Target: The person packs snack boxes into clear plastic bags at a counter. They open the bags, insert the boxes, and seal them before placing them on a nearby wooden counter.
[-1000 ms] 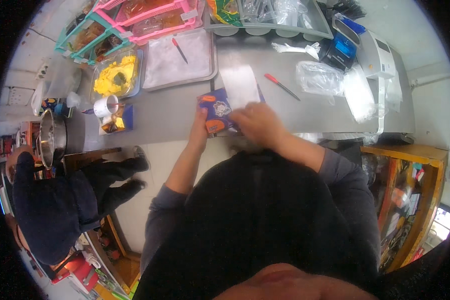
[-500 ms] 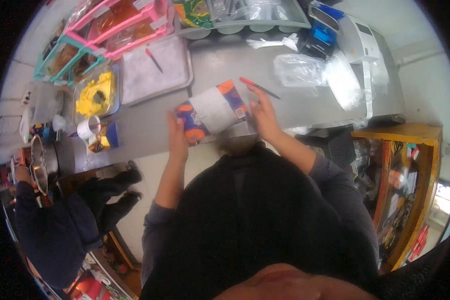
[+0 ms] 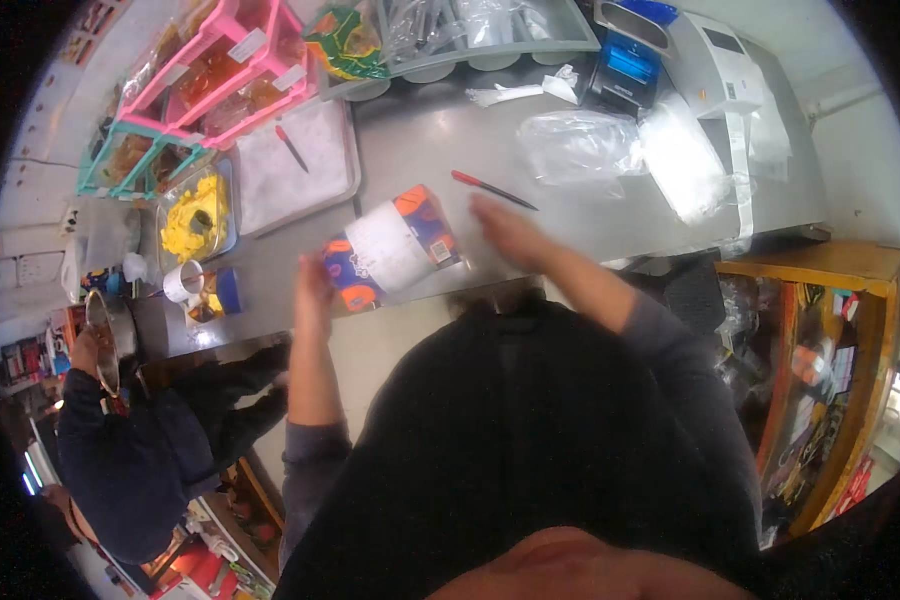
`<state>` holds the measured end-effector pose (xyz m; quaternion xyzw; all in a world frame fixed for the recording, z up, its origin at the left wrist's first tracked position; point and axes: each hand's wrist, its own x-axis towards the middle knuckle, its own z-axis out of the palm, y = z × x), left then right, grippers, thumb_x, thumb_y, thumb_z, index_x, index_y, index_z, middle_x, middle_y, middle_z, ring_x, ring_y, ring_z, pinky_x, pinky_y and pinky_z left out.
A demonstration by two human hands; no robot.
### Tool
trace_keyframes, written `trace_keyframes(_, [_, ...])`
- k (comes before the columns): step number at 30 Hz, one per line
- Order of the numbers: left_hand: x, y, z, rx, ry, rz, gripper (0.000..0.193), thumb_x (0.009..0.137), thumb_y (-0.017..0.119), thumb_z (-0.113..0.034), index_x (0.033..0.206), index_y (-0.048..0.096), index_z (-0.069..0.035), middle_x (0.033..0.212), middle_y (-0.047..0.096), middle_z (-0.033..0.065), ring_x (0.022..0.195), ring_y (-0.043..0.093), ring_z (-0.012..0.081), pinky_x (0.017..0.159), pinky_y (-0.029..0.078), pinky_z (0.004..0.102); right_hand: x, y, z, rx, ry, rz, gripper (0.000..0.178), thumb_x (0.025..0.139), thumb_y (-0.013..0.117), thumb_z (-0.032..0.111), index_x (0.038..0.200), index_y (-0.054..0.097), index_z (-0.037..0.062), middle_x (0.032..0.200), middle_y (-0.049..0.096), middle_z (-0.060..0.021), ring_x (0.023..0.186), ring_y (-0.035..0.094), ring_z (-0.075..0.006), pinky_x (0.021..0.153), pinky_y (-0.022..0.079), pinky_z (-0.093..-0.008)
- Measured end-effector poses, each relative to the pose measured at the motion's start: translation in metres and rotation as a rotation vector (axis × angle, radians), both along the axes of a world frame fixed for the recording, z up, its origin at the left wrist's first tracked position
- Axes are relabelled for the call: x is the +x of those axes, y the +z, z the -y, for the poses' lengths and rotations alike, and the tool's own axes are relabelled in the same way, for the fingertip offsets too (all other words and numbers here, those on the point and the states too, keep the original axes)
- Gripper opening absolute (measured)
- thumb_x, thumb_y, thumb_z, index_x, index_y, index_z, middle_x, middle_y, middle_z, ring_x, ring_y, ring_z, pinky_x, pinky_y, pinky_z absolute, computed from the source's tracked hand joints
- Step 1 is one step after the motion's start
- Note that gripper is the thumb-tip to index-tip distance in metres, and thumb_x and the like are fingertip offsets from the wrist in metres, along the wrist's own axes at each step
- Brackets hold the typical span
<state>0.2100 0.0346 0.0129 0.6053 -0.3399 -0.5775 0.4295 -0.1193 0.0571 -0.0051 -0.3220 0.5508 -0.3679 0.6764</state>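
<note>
A boxy package (image 3: 388, 248) in blue and orange, with a broad white band round its middle, lies at a slant near the counter's front edge. My left hand (image 3: 314, 288) is upright against its left end, fingers stretched along the side rather than wrapped round it. To the right of the package, my right hand (image 3: 510, 232) is held off it with the fingers extended, slightly blurred and empty. Just beyond those fingertips rests a pen (image 3: 495, 190) with a red end and a dark barrel.
A white-topped tray (image 3: 295, 165) bears another pen (image 3: 291, 148). Left of it are a tub of yellow paste (image 3: 195, 220) and a tape roll (image 3: 183, 283). Clear plastic bags (image 3: 580, 145) and a blue-black device (image 3: 625, 70) stand right. Another person (image 3: 135, 450) is at far left.
My right hand has come away from the package's right end. The left hand stays by its left end. The whole view has shifted, with the counter things appearing farther left.
</note>
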Motion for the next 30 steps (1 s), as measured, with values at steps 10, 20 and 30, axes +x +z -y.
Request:
trace_keyframes(10, [-0.101,0.067,-0.028,0.050,-0.147,0.021,0.062,0.097,0.041,-0.053,0.135,0.044,-0.004,0.127,0.053,0.0088,0.113,0.054,0.0189,0.095,0.044,0.0334,-0.030,0.021,-0.004,-0.419,0.326,0.114,0.090,0.091,0.058,0.023,0.151,-0.007,0.0120,0.152,0.019,-0.0178,0.138,0.026,-0.0300,0.112,0.024,-0.0407])
trace_keyframes(20, [-0.327,0.063,0.048,-0.173,-0.556,-0.040,0.054,0.096,0.049,-0.029,0.141,0.034,-0.002,0.122,0.056,0.0134,0.112,0.054,0.0220,0.098,0.040,0.0313,-0.253,0.120,-0.002,-0.004,-0.090,0.071,0.075,0.087,0.053,0.013,0.151,0.014,0.0077,0.126,0.053,-0.0109,0.114,0.051,-0.0211,0.097,0.041,-0.0382])
trace_keyframes(30, [-0.306,-0.056,0.057,-0.326,-0.433,0.034,0.059,0.091,0.056,-0.036,0.137,0.040,-0.003,0.126,0.055,0.0161,0.111,0.054,0.0266,0.096,0.041,0.0361,-0.271,-0.019,0.022,-0.354,-0.109,-0.045,0.065,0.085,0.062,0.026,0.140,0.034,0.0034,0.141,0.038,-0.0169,0.124,0.042,-0.0304,0.105,0.032,-0.0414])
